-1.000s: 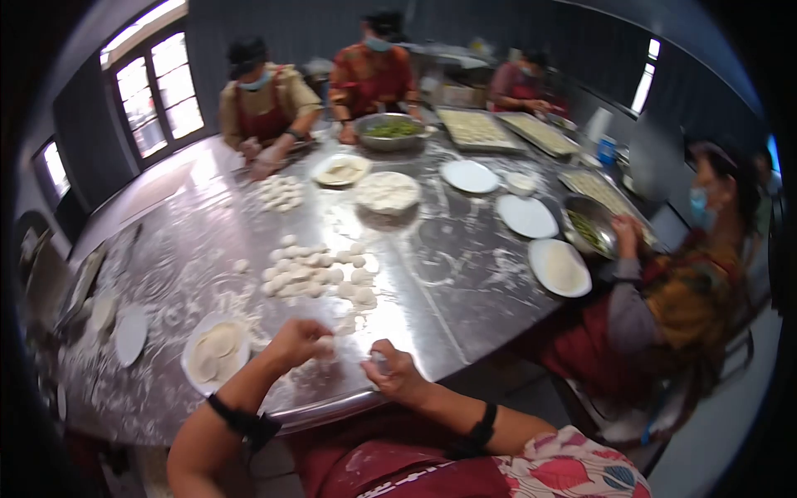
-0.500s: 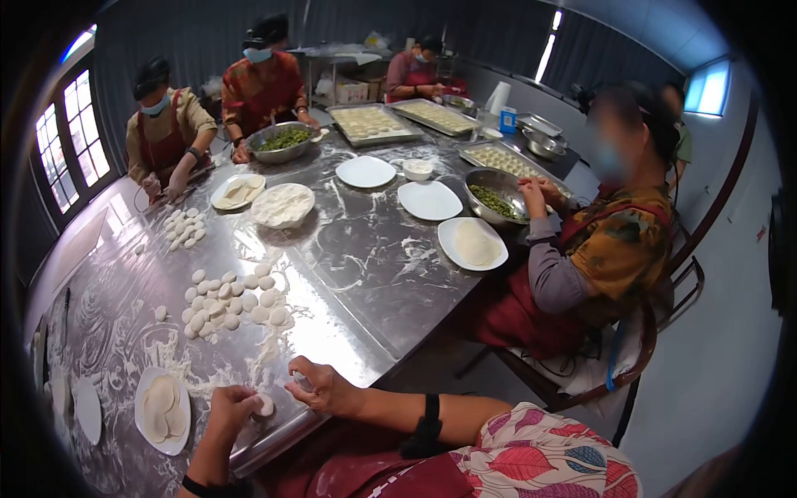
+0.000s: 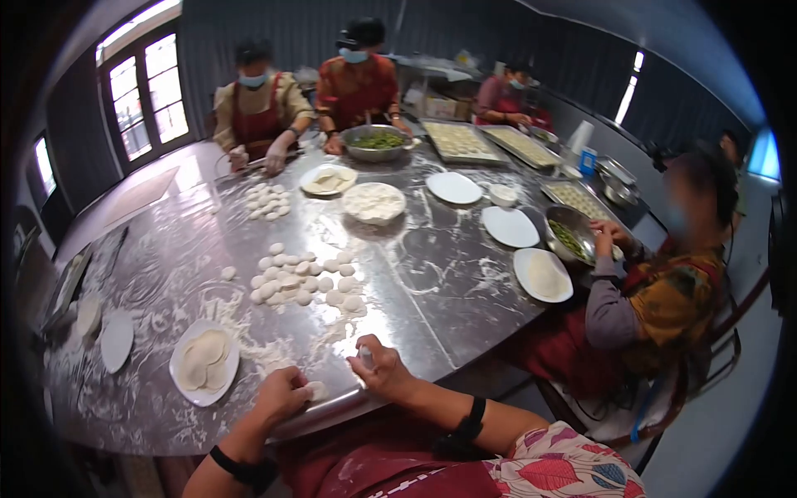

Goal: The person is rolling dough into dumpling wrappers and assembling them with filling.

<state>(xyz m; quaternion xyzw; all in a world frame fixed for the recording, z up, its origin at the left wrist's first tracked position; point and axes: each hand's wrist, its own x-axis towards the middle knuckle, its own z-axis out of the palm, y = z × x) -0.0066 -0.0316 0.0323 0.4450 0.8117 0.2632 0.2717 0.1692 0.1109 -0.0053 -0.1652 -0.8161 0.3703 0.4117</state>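
Observation:
At the near table edge, my left hand pinches the rim of a small white dough disc. To its right, my right hand is raised a little, fingers curled round the pale, rounded end of what looks like a rolling pin; the rest of it is hidden. Beyond both hands lies a heap of flattened dough pieces on the floured steel table. Left of my left hand, a white plate holds a stack of thin round wrappers.
Farther off are a bowl of flour, white plates and trays of dumplings. A co-worker sits at the right by a bowl of green filling. Another person works at the far left.
The view has swung left, shifting the scene rightward. My left hand keeps its pinch on the dough disc, and my right hand stays curled beside it.

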